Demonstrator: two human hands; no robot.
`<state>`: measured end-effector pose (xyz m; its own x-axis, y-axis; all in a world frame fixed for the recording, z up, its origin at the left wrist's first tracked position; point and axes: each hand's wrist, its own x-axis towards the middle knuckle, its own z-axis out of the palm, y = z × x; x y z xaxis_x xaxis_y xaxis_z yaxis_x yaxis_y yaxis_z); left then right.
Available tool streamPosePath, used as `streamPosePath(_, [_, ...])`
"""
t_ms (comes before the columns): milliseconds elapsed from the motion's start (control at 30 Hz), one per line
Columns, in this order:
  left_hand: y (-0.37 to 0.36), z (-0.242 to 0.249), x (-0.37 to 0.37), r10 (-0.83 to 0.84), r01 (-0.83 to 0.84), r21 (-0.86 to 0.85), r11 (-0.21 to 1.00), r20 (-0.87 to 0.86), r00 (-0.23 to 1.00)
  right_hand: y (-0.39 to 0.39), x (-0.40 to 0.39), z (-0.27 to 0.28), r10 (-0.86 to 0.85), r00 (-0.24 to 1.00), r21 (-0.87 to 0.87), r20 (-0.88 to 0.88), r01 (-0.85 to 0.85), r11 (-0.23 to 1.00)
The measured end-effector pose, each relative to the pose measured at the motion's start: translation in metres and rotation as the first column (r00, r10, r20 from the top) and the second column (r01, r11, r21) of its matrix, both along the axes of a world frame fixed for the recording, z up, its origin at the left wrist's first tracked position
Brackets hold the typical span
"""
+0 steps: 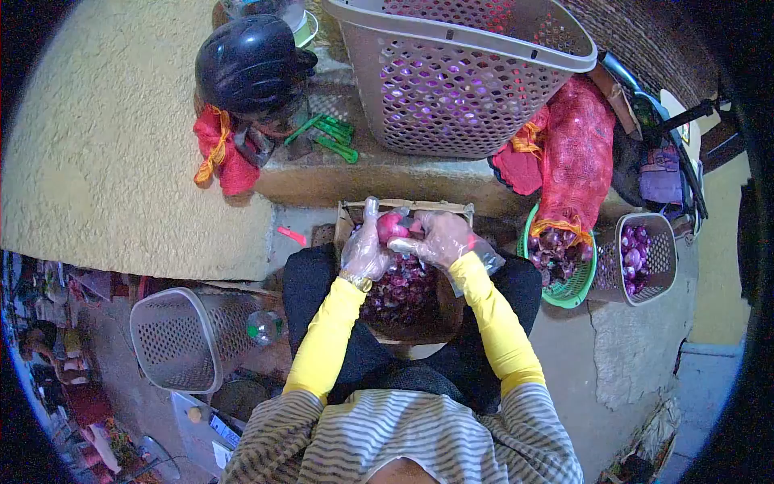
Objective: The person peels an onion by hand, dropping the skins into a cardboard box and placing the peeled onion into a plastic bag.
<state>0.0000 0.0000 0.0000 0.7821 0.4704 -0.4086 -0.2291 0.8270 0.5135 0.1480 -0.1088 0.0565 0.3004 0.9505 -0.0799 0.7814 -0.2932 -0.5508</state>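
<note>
Both my hands wear clear plastic gloves and meet over a cardboard box between my knees. A pink-red onion is held in my left hand, whose thumb side points up. My right hand touches the onion's right side with its fingers bent in; whether it grips a small tool or a bit of skin is hidden. Dark red onion skins fill much of the box below.
A tall perforated basket with onions stands ahead, beside a red mesh sack. At right are a green basket and a smaller basket of onions. An empty-looking basket lies left; a black helmet sits upper left.
</note>
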Motion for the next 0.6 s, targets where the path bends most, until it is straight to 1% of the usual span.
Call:
streamPosePath(67, [-0.001, -0.003, 0.002, 0.024, -0.023, 0.016, 1.000, -0.041, 0.999, 0.000, 0.000, -0.002, -0.013, 0.999, 0.036, -0.030, 0.014, 0.999])
streamPosePath(100, [-0.004, 0.005, 0.002, 0.023, -0.023, 0.016, 1.000, -0.042, 0.999, 0.000, -0.001, 0.000, -0.013, 0.999, 0.035, -0.030, 0.014, 0.999])
streamPosePath(167, [-0.010, 0.028, 0.003, 0.090, -0.086, 0.034, 0.996, -0.115, 0.989, 0.001, -0.002, 0.007, -0.017, 0.998, -0.026, -0.056, 0.015, 1.000])
streamPosePath(200, [-0.009, 0.029, 0.002, 0.091, -0.087, 0.036, 0.996, -0.116, 0.989, 0.002, -0.002, 0.006, -0.016, 0.998, -0.024, -0.057, 0.014, 1.000])
streamPosePath(300, [-0.009, 0.028, 0.001, 0.069, -0.064, 0.056, 0.996, -0.098, 0.993, 0.001, -0.003, 0.004, -0.028, 0.995, -0.076, -0.099, 0.020, 0.997])
streamPosePath(367, [-0.008, 0.025, 0.001, 0.052, -0.051, 0.013, 0.999, -0.022, 0.998, 0.001, -0.005, 0.008, -0.035, 0.993, -0.076, -0.114, 0.026, 0.997])
streamPosePath(400, [-0.006, 0.018, 0.001, 0.052, -0.051, 0.012, 0.999, -0.022, 0.998, 0.000, -0.006, 0.008, -0.035, 0.993, -0.076, -0.114, 0.026, 0.997])
streamPosePath(467, [-0.001, 0.005, 0.002, 0.049, -0.047, -0.049, 0.998, 0.029, 0.998, 0.000, -0.007, 0.008, -0.044, 0.989, -0.033, -0.139, 0.039, 0.999])
streamPosePath(600, [-0.003, 0.010, 0.002, 0.042, -0.041, -0.033, 0.999, 0.028, 0.999, 0.001, -0.004, 0.001, -0.031, 0.991, -0.090, -0.133, 0.020, 0.996])
